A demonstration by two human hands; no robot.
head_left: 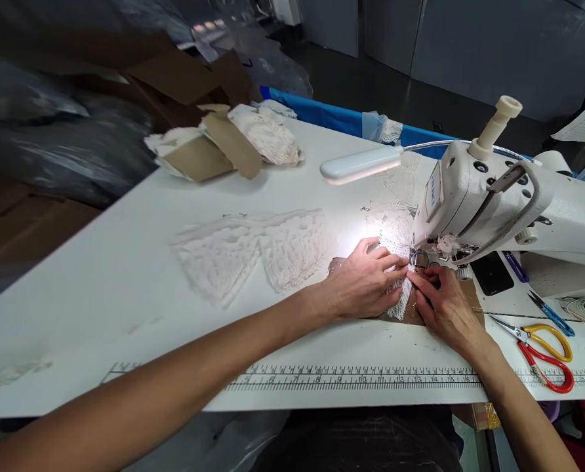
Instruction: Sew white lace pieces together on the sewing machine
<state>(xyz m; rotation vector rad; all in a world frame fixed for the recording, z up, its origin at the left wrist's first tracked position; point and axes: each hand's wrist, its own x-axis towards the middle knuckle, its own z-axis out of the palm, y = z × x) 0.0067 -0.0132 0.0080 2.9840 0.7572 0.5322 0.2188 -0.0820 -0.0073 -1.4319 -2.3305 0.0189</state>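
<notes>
A piece of white lace fabric (389, 223) lies under the needle area of the white sewing machine (452, 190), lit by a bright lamp. My left hand (364, 280) rests on its left side, with the fingertips gripping the lace close to the presser foot. From the right, my right hand (443, 303) pinches the lace edge just in front of the foot, thumb and fingers together. The fingertips of both hands nearly meet there. The exact needle point is hidden by fingers and machine parts.
Two joined white lace pieces (292, 252) lie left of my hands. Farther back sits a lace bundle with cardboard (238, 144). Scissors (543, 351), blue thread snips (552, 314) and a phone (492, 273) lie at right. A lamp (361, 165) hangs over the table; a ruler strip (342, 379) runs along the front.
</notes>
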